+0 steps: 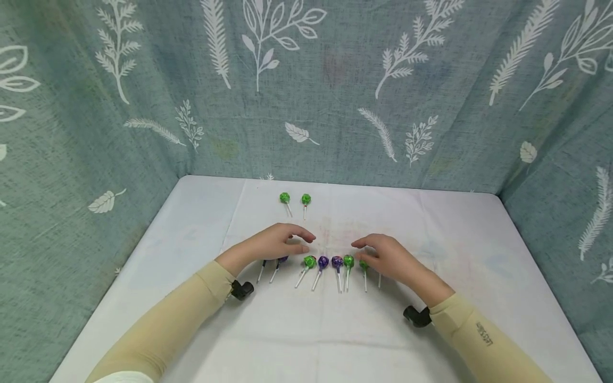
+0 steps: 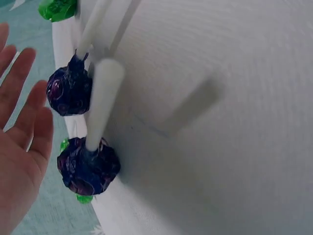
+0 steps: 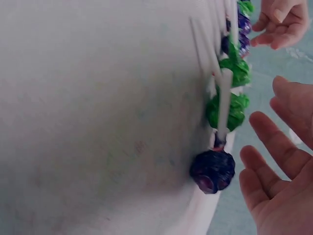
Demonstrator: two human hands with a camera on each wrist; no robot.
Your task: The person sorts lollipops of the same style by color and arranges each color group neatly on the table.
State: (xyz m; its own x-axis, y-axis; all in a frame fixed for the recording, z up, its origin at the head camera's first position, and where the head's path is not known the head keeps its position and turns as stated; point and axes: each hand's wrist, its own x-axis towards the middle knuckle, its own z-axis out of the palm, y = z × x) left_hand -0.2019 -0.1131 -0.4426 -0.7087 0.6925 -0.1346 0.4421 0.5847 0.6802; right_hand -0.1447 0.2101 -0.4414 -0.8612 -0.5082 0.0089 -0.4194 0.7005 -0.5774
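Lollipops in green and purple wrappers lie in a loose row across the white table, white sticks pointing toward me. My left hand (image 1: 278,242) hovers over the row's left end, fingers loosely bent and holding nothing. Partly hidden under it is a purple lollipop (image 1: 282,259); the left wrist view shows two purple lollipops beside the fingers, the larger being the nearer lollipop (image 2: 89,166). Over the right end hangs my right hand (image 1: 385,255), also holding nothing. Close to its fingers are a green lollipop (image 1: 364,265) and, in the right wrist view, a purple lollipop (image 3: 213,170). Between the hands lie several lollipops, including a green one (image 1: 309,261).
Farther back on the table (image 1: 431,223) lie two more green lollipops, a left one (image 1: 284,198) and a right one (image 1: 306,199). A blue-green curtain (image 1: 330,122) with white leaf prints closes off the back and both sides.
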